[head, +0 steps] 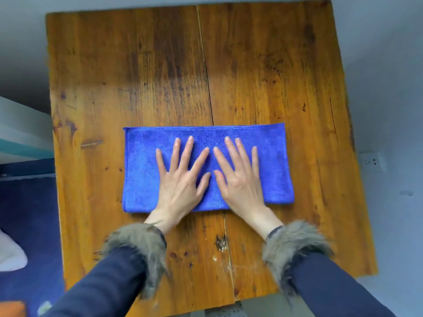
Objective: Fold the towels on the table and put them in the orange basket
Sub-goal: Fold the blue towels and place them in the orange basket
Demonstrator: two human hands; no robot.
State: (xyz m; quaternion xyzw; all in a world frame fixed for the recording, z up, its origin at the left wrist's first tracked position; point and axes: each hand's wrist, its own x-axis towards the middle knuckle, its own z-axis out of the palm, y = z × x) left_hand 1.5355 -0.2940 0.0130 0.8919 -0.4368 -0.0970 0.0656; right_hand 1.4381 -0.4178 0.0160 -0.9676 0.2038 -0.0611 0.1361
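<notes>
A blue towel (142, 165) lies folded into a long rectangle on the wooden table (160, 65), near the middle and towards me. My left hand (180, 177) presses flat on the towel's centre-left with its fingers spread. Beside it, my right hand (238, 175) presses flat on the centre-right in the same way. The thumbs almost meet over the towel's middle. An orange corner (12, 308), which may be the basket, shows at the bottom left edge of the view.
The table stands against a grey wall (389, 88) with a socket (372, 161) at the right. A dark blue floor or mat (29, 213) lies to the left, with a white object (10, 255) on it. Bare wood surrounds the towel.
</notes>
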